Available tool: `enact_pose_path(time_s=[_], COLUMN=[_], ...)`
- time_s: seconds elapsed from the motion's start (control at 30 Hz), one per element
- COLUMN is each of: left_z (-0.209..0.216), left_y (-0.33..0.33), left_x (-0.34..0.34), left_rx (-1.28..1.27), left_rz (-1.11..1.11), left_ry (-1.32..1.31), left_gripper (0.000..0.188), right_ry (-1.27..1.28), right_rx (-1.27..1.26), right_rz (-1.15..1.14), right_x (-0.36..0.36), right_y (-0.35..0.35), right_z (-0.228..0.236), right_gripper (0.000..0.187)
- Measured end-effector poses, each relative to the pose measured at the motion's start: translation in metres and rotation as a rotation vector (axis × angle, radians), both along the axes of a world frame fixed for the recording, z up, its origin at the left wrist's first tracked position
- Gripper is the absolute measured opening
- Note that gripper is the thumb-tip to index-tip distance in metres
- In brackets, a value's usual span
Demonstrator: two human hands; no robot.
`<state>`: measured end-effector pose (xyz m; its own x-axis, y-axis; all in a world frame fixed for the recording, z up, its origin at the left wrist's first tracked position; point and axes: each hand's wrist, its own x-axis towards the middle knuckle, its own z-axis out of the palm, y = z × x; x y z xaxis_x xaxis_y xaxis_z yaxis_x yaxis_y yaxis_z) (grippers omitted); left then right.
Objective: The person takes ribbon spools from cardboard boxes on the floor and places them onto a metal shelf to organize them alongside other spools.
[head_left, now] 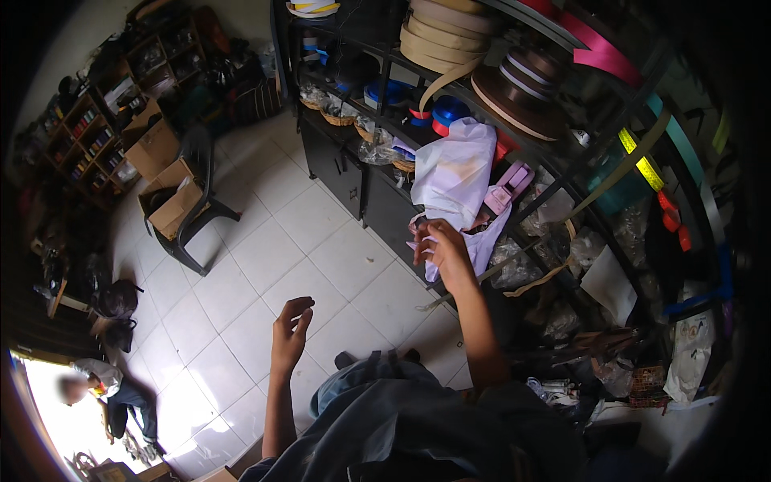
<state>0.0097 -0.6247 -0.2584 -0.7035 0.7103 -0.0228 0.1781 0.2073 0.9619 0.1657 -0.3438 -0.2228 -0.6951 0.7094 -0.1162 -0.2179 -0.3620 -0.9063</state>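
Note:
My right hand (444, 253) is raised in front of the lower shelves, its fingers loosely bent and apart, with nothing seen in them. Right behind it a pale lilac plastic bag (456, 173) hangs over the shelf edge; whether the fingertips touch it I cannot tell. Beside the bag lies a roll of lilac strap (510, 186). Over the tiled floor floats my left hand (291, 333), thumb and fingers bent but apart, empty.
A black shelf rack (385, 60) holds beige webbing rolls (442, 36), a brown ribbon reel (522, 88) and several plastic bags. Left stands a black chair (201, 201) with an open cardboard box (175, 205). A person (120, 394) bends in the bright doorway.

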Motion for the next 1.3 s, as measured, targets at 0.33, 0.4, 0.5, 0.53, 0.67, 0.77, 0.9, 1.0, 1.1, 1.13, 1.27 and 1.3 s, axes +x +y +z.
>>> enact_pose_path(time_s=[0.33, 0.4, 0.5, 0.53, 0.67, 0.77, 0.9, 1.0, 1.1, 1.13, 1.27, 1.3], left_z=[-0.022, -0.028, -0.031, -0.032, -0.042, -0.029, -0.030, -0.023, -0.022, -0.023, -0.029, -0.031], left_y=[-0.039, -0.042, -0.040, -0.037, -0.015, 0.016, 0.058, 0.082, 0.094, 0.092, 0.063, 0.052], left_x=[-0.059, -0.072, -0.096, -0.106, -0.153, -0.187, -0.233, -0.261, -0.286, -0.291, -0.321, -0.328], left_rx=[0.065, 0.045, 0.030, 0.038, 0.028, 0.021, 0.048, 0.076, 0.112, 0.134, 0.178, 0.178], left_rz=[0.110, 0.130, 0.170, 0.181, 0.174, 0.172, 0.128, 0.129, 0.228, 0.251, 0.406, 0.463], left_ry=[-0.252, -0.275, -0.310, -0.318, -0.291, -0.303, -0.248, -0.223, -0.221, -0.231, -0.260, -0.276], left_gripper=[0.027, 0.027, 0.026, 0.025, 0.026, 0.026, 0.026, 0.025, 0.022, 0.021, 0.017, 0.017], right_ry=[0.011, -0.056, -0.118, -0.148, -0.219, -0.278, -0.271, -0.114, -0.023, -0.020, -0.123, -0.133], right_rx=[0.438, 0.444, 0.477, 0.497, 0.600, 0.683, 0.716, 0.742, 0.597, 0.516, 0.408, 0.360], right_rz=[-0.614, -0.641, -0.671, -0.676, -0.772, -0.915, -1.067, -1.048, -0.747, -0.634, -0.127, 0.018], right_x=[-0.035, -0.045, -0.057, -0.065, -0.094, -0.111, -0.140, -0.177, -0.254, -0.282, -0.413, -0.442], right_y=[0.172, 0.184, 0.190, 0.189, 0.186, 0.197, 0.208, 0.216, 0.195, 0.196, 0.132, 0.107], right_z=[0.075, 0.078, 0.069, 0.065, 0.062, 0.062, 0.060, 0.040, 0.018, 0.001, -0.033, -0.036], right_gripper=[0.062, 0.073, 0.084, 0.085, 0.090, 0.087, 0.082, 0.069, 0.044, 0.038, 0.028, 0.028])
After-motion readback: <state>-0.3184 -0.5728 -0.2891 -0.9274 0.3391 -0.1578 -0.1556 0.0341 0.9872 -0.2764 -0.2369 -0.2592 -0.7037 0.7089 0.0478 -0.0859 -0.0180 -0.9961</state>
